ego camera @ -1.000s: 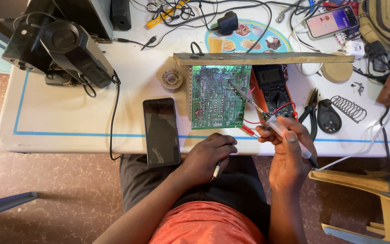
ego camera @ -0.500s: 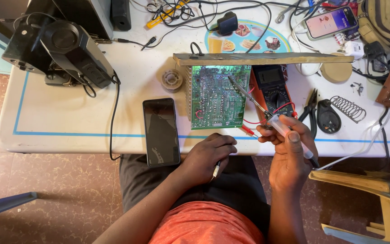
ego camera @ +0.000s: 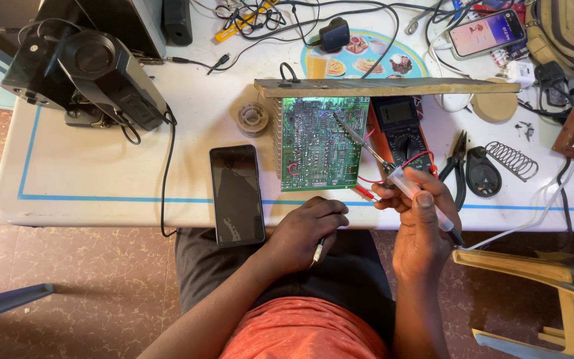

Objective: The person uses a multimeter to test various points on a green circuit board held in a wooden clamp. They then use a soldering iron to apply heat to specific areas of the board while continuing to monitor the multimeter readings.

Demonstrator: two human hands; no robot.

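Seated person, seen from above, at a white surface [ego camera: 101, 179] with a blue border line. Right hand [ego camera: 420, 219] raised just off the near edge, fingers closed around the pale handle of a soldering iron [ego camera: 393, 174]; the iron's thin metal shaft slants up and left, tip over the right part of the green circuit board [ego camera: 317, 143]. Whether the tip touches the board cannot be told. Board lies flat near the middle of the surface, its far edge tucked under a long wooden strip [ego camera: 386, 86] that runs left to right. Left hand [ego camera: 307, 229] rests at the near edge, just below the board, fingers curled loosely round a small white-tipped piece [ego camera: 317, 251] that pokes out beneath the palm; what that piece is cannot be made out. Dark phone [ego camera: 236, 194], screen off, lies just left of the board and overhangs the near edge. Multimeter [ego camera: 403, 129] with red casing sits just right of the board, red leads trailing towards the right hand. Further right: black pliers [ego camera: 458, 159], a wire coil stand [ego camera: 511, 159]. A solder spool [ego camera: 253, 118] sits left of the board's upper corner. A black machine [ego camera: 88, 73] occupies the far left. Second phone [ego camera: 487, 32], screen lit, at the far right among tangled cables.
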